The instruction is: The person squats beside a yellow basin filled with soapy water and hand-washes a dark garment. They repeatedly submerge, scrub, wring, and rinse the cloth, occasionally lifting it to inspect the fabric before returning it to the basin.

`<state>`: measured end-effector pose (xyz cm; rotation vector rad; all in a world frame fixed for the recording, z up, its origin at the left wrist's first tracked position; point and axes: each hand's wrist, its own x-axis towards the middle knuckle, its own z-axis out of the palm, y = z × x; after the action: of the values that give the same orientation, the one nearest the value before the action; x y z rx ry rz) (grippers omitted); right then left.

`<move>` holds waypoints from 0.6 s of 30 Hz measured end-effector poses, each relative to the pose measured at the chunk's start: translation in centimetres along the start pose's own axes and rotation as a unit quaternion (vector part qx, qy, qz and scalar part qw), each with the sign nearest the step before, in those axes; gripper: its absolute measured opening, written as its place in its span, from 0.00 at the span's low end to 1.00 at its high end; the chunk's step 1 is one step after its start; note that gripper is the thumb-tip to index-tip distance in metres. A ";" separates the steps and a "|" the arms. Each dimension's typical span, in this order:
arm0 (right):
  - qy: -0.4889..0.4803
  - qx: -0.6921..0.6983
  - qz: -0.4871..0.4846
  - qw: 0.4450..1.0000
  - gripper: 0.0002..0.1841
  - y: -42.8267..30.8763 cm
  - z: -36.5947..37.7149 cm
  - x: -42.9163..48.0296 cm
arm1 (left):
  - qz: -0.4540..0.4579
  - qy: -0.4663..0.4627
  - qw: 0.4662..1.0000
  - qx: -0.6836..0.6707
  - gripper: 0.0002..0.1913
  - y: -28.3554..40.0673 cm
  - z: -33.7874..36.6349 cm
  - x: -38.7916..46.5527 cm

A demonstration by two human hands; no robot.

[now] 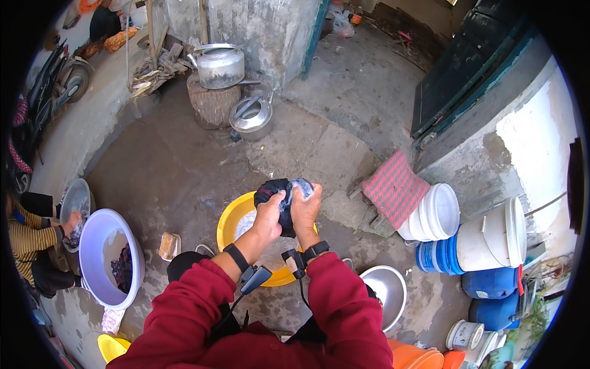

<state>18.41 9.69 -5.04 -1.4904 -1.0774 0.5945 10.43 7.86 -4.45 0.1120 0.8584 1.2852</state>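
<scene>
Both of my hands grip a wet dark cloth garment (286,221) with white suds on it, held up over a yellow plastic basin (227,226). My left hand (267,214) has the left side of the bunched cloth, its thumb on top. Against the right, sudsy part presses my right hand (305,210). Foamy, whitish water (246,223) shows in the basin below. Each wrist wears a black strap with a small cabled device. My forearms hide part of the basin.
Left stand a lavender basin (87,258) holding dark cloth and a metal basin (68,198) with a co-worker's hands in it. A soap bar (169,246) lies nearer. On the right are a steel bowl (397,295), a cloth-covered stool (395,187) and buckets (445,212). Kettles (221,69) stand ahead.
</scene>
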 end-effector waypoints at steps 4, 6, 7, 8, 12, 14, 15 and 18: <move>-0.094 0.164 0.100 0.977 0.14 -0.7 -1.1 -0.2 | 0.002 0.002 1.000 0.011 0.12 1.3 0.7 -0.1; -0.163 0.225 0.111 0.954 0.15 -1.7 -1.6 -1.9 | 0.006 -0.033 0.999 -0.015 0.11 2.9 0.5 0.4; -0.195 0.185 0.091 0.959 0.17 -2.1 -1.8 -2.8 | 0.038 -0.051 0.998 -0.007 0.11 3.4 0.4 0.7; -0.146 0.113 -0.080 0.979 0.19 -2.4 -1.6 -3.4 | 0.007 -0.017 1.000 0.017 0.12 3.5 0.2 0.8; -0.040 -0.035 -0.142 0.988 0.16 -2.2 -0.3 -3.4 | -0.038 0.004 0.997 -0.060 0.12 2.1 0.1 0.8; 0.042 -0.033 -0.153 0.987 0.13 -1.4 0.2 -1.6 | -0.038 0.031 0.998 -0.043 0.11 1.5 0.4 0.5; 0.014 0.013 -0.039 0.999 0.13 -1.0 0.3 -0.4 | -0.032 0.025 0.999 -0.037 0.12 1.6 0.7 0.5; 0.016 0.218 0.210 0.953 0.13 -0.4 -0.5 2.5 | -0.057 -0.005 0.997 -0.053 0.14 3.3 1.1 0.2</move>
<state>19.85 11.60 -4.03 -1.3279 -0.5470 1.0293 8.54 9.56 -2.06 -0.0149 0.7753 1.2198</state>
